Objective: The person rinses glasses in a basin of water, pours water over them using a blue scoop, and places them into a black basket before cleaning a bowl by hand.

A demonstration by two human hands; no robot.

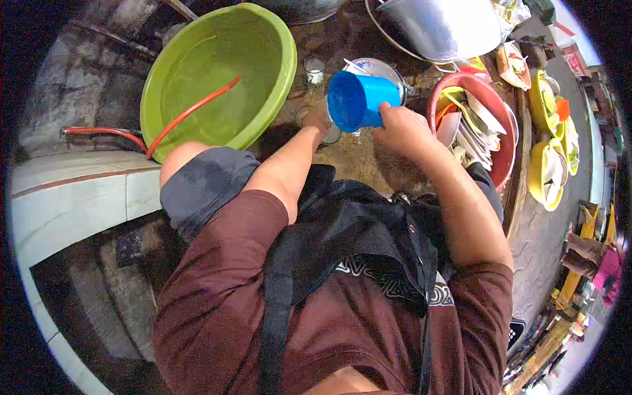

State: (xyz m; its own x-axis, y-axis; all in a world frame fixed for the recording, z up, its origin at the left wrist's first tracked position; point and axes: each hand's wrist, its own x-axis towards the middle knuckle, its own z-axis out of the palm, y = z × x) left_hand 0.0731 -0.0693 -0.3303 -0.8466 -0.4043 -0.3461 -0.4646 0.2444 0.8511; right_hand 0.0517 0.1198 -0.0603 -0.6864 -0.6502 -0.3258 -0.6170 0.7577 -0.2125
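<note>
A blue plastic dipper (374, 97) is tilted on its side, its round mouth facing left. My right hand (407, 128) is closed round its handle on the right side. Beside the dipper's mouth is my left hand (318, 117), its fingers partly hidden behind the rim. Small clear glasses stand close to the left hand, one of them (315, 69) above it and another (331, 135) just below. A round bowl (378, 68) with utensils lies behind the dipper.
At the left is a large green basin (217, 66) of water with an orange hose (194, 108) over its rim. A red basin (503, 145) of dishes stands at the right, with yellow containers (546, 172) beyond. A large metal pot (447, 29) is at the top.
</note>
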